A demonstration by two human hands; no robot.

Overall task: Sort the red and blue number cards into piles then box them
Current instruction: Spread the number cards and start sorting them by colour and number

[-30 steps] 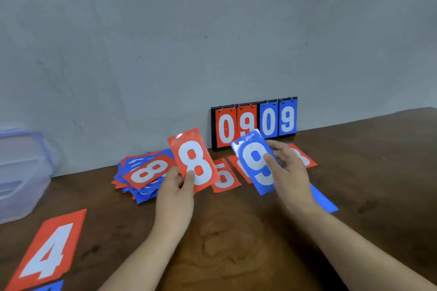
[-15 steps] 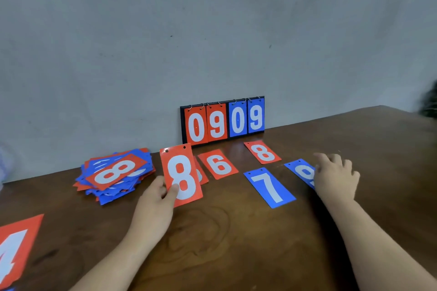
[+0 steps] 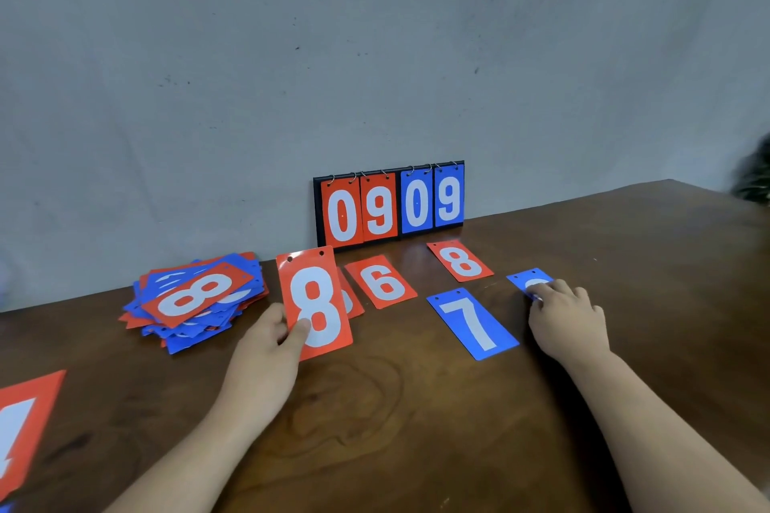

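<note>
Blue card (image 3: 523,278) went from R hand (image 3: 568,321) down onto table (image 3: 416,408); fingertips on it, grip unclear. L hand (image 3: 258,350), well apart, pinches red 8 card (image 3: 314,304) nr mixed pile (image 3: 196,300).

Lighting even, diffuse, moderately bright; soft shadows fall on the table (image 3: 416,450). Slight sheen before the scoreboard (image 3: 389,204). Wide-angle bowing at the margins; far left and right edges blurred.
</note>
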